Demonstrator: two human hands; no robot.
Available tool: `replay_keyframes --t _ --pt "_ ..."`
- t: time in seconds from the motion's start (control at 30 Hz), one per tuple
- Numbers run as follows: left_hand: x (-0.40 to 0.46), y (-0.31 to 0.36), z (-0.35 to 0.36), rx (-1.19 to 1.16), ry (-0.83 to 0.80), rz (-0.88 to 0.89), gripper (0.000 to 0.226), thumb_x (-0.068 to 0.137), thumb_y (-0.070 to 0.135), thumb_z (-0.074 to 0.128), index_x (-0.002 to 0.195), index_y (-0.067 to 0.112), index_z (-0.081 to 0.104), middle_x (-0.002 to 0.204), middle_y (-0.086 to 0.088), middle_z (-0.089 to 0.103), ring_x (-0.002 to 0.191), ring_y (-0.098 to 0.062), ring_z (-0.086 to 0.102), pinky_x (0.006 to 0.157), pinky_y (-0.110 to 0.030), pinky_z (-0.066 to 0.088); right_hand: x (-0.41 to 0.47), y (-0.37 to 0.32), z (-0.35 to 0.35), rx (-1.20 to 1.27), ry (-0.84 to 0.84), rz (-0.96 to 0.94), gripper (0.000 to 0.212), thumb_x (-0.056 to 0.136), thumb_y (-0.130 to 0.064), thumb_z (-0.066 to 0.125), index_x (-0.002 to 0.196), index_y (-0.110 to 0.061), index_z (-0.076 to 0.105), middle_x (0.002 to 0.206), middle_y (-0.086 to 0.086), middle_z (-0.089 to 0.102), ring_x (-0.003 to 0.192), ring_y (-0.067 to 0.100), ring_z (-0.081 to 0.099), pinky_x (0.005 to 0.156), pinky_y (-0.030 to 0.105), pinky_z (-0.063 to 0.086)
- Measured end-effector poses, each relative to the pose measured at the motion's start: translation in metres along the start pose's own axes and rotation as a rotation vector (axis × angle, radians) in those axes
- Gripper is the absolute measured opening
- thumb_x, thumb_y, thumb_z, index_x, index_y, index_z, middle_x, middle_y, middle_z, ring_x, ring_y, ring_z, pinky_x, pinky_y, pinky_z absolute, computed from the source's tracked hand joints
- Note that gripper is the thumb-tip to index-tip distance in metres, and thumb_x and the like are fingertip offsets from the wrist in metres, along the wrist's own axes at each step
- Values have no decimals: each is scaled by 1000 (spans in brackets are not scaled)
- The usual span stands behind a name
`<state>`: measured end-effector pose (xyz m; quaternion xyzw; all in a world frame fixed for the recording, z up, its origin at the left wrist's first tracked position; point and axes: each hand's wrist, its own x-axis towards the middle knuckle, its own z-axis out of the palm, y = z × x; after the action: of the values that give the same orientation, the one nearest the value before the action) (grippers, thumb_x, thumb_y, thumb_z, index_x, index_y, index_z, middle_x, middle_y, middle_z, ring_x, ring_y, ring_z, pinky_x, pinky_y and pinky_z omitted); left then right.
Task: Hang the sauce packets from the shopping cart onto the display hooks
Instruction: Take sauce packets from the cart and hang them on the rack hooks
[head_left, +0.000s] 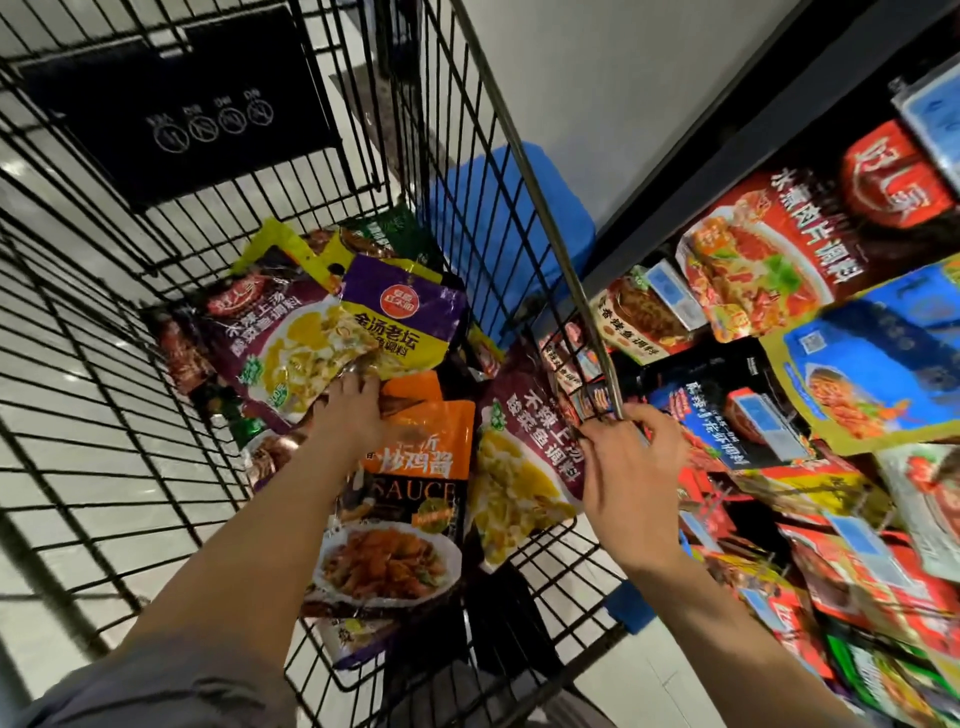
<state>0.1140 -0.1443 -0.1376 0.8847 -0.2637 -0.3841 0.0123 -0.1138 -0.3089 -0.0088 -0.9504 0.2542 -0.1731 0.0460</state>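
The black wire shopping cart (156, 322) fills the left and centre of the head view, its basket holding a loose heap of glossy sauce packets. To the right stands the dark-framed display rack (727, 171), already hung with red, blue and yellow seasoning packets (769, 249) on hooks that are largely hidden behind them. Inside the basket, the uppermost items are a purple-and-yellow pickled-fish packet (280, 343), a purple packet with a yellow label band (405, 317), an orange-and-black packet printed "SAUCE" (410, 499), and a second purple-and-yellow packet (524, 457) leaning against the cart's right wall. The left hand (353, 410) reaches into the heap, its fingers pressed at the lower edges of the two purple packets; whether they pinch an edge or only touch it cannot be told. The right hand (634, 467) curls its fingers over the metal rim of the cart (571, 270), apparently steadying it. The step in hand appears to be selection of a packet from the cart; none has yet been lifted. The next move calls for a firm pinch on one packet, separation from its neighbours, and turning its hang-hole end upward to meet a matching hook on the rack.
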Motion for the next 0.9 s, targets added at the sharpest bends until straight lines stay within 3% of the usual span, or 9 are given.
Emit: replay_keyframes --t 0.13,0.3,0.4,0.5,0.6,0.63,0.7,0.77,0.9 --pt "5 11 -1 -72 67 -42 119 57 92 40 143 11 22 154 -13 13 139 -35 16 108 -55 22 -3 4 3 15 -19 -13 18 85 -11 50 94 -6 65 76 7 62 107 32 41 90 40 29" --pt "8 13 -10 -32 128 -10 97 58 82 58 123 13 40 127 -10 51 119 -32 47 100 -51 35 2 0 -2 -10 28 -30 14 77 -1 59 90 -4 66 71 9 60 102 30 41 89 38 30" --pt "-3 17 -17 -3 100 89 68 69 64 68 115 19 47 113 -2 60 111 -26 53 101 -53 28 5 -2 -4 -1 -63 8 14 76 4 55 78 -8 63 66 5 56 97 29 44 90 39 33" --pt "-22 28 -21 -13 160 224 52 74 41 74 118 25 52 115 4 62 113 -22 51 98 -47 26 -3 7 3 168 -160 52 14 88 -6 43 85 -14 54 74 5 57 84 32 53 89 44 39" --pt "-43 43 -28 -9 230 301 52 76 26 72 123 27 51 115 4 63 113 -23 52 97 -43 29 -4 7 2 296 -169 102 9 90 -9 43 85 -12 49 75 19 55 71 25 55 91 18 33" --pt "-49 45 -30 -1 246 328 51 77 24 71 124 28 51 116 3 64 113 -23 53 96 -41 32 -5 8 3 195 -153 46 11 88 -5 46 82 -10 53 71 14 55 67 25 55 91 18 31" --pt "-60 43 -36 -8 257 380 49 78 20 72 123 28 55 116 2 65 111 -22 55 93 -36 38 -7 11 6 39 -107 -90 10 85 0 54 84 -8 59 73 5 59 75 27 60 96 32 36" --pt "-71 40 -41 -60 250 411 48 78 18 72 123 26 57 115 1 66 109 -21 58 89 -31 43 -9 9 6 -32 -76 -76 10 86 -2 56 92 -10 57 82 4 62 93 33 60 93 42 41" --pt "-89 34 -46 27 235 322 47 82 24 70 126 19 57 119 -4 62 110 -23 55 88 -33 43 -10 7 4 -45 -1 -84 13 82 0 61 93 -8 59 83 7 63 102 36 53 86 42 43"
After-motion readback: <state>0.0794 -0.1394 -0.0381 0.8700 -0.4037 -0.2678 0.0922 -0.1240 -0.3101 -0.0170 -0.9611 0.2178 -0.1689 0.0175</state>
